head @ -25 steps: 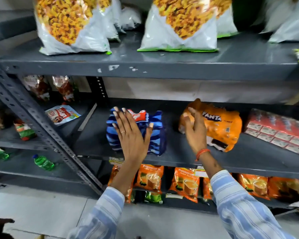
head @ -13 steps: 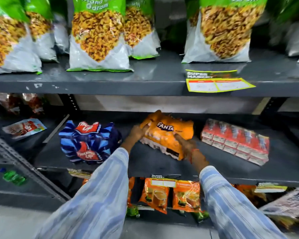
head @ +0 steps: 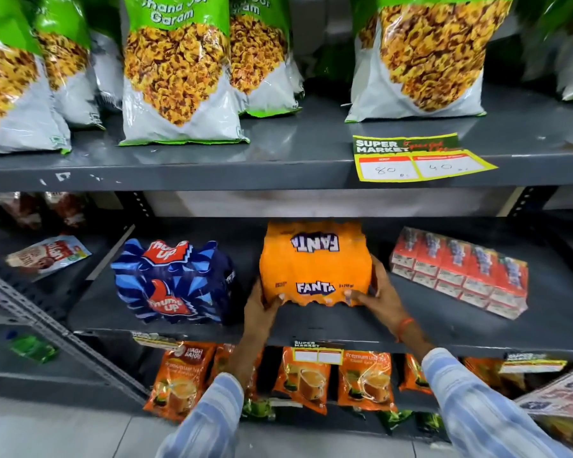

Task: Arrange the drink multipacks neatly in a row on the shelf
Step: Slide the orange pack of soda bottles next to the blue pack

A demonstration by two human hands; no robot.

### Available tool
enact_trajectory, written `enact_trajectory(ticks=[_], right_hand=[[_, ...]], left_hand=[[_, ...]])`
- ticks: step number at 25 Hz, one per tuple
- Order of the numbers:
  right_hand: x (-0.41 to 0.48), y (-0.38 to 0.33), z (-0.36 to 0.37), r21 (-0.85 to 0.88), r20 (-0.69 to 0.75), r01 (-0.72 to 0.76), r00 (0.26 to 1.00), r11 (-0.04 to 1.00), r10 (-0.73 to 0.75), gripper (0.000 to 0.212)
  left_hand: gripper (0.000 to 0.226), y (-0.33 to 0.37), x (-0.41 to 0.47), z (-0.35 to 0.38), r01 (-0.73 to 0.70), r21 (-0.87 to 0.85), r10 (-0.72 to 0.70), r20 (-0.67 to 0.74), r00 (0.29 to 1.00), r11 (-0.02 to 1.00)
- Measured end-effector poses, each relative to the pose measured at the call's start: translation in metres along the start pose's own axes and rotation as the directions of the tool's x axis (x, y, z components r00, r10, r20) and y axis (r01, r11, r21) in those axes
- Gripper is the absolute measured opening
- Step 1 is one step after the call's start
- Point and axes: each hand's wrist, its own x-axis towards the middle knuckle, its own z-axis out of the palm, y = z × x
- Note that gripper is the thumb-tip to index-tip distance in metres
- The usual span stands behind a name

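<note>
An orange Fanta multipack stands squarely on the middle grey shelf, its front facing me. My left hand grips its lower left corner and my right hand grips its lower right side. Left of it, a small gap apart, sits a blue Thums Up multipack, turned slightly. To the right lies a red multipack of small drink cartons, angled with its right end nearer the shelf's front edge.
The shelf above holds large snack bags and a yellow price tag. Orange tea packets hang below. A slanted metal brace crosses at the left, beside a loose sachet.
My left hand left the Thums Up pack and joined the right on the Fanta pack. The Fanta pack went from tilted to square and upright on the shelf. The camera shifted right.
</note>
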Motion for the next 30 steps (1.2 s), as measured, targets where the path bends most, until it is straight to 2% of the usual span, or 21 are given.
enact_trajectory(ticks=[2,4,6,7,8,10,12,13,16,19,21,23,25,27,30], right_hand=[[0.0,0.006,0.001,-0.018,-0.026,0.032,0.999,0.999,-0.033,0.083],[0.0,0.001,-0.002,0.032,-0.075,0.04,0.997,0.999,-0.037,0.067],[0.01,-0.012,-0.008,0.185,-0.182,0.01,0.983,0.983,0.024,0.049],[0.019,-0.019,-0.011,0.273,-0.202,-0.011,0.977,0.962,0.069,0.052],[0.03,-0.024,-0.013,0.351,-0.161,-0.05,0.981,0.935,0.112,0.063],[0.048,-0.032,-0.015,0.411,-0.01,-0.156,0.984,0.898,0.175,0.083],[0.055,-0.029,-0.014,0.369,0.05,-0.232,0.972,0.9,0.23,0.096],[0.053,-0.023,-0.013,0.319,0.027,-0.254,0.965,0.913,0.259,0.096],[0.033,0.006,-0.014,0.182,-0.167,-0.308,0.926,0.934,0.338,0.065],[0.01,-0.008,-0.007,0.185,-0.374,-0.142,0.905,0.972,0.203,0.078],[-0.007,-0.02,0.006,0.159,-0.409,-0.055,0.905,0.986,0.116,0.07],[-0.024,-0.021,0.022,0.192,-0.389,-0.035,0.915,0.981,0.109,0.062],[-0.038,-0.021,0.037,0.255,-0.357,-0.039,0.925,0.966,0.131,0.06],[-0.043,-0.026,0.05,0.281,-0.292,-0.062,0.945,0.958,0.147,0.064],[-0.045,-0.032,0.065,0.295,-0.19,-0.11,0.967,0.949,0.172,0.065]], left_hand=[[0.067,0.004,-0.004,0.004,-0.002,-0.002,0.002,-0.007,1.0,1.0],[0.07,0.014,-0.013,0.01,0.008,0.035,-0.008,-0.016,1.0,0.999],[0.076,0.028,-0.032,0.03,0.004,0.113,0.005,-0.08,0.997,0.994],[0.079,0.034,-0.046,0.046,-0.04,0.142,0.053,-0.088,0.995,0.989],[0.081,0.039,-0.062,0.062,-0.097,0.156,0.104,-0.033,0.994,0.983],[0.082,0.05,-0.082,0.09,-0.158,0.125,0.134,0.183,0.974,0.98],[0.085,0.055,-0.082,0.107,-0.072,0.071,0.044,0.332,0.942,0.995],[0.089,0.055,-0.078,0.109,-0.02,0.072,-0.008,0.363,0.932,0.997],[0.102,0.046,-0.077,0.105,0.03,0.075,-0.057,0.379,0.924,0.997],[0.12,0.047,-0.079,0.085,0.049,-0.04,-0.032,0.34,0.94,0.998],[0.135,0.051,-0.07,0.067,0.126,-0.193,-0.073,0.26,0.963,0.973],[0.127,0.05,-0.055,0.051,0.196,-0.255,-0.152,0.182,0.971,0.947],[0.111,0.047,-0.048,0.041,0.198,-0.2,-0.19,0.06,0.98,0.959],[0.113,0.049,-0.051,0.041,0.146,-0.178,-0.159,-0.065,0.985,0.973],[0.127,0.062,-0.058,0.049,0.089,-0.142,-0.107,-0.118,0.987,0.986]])
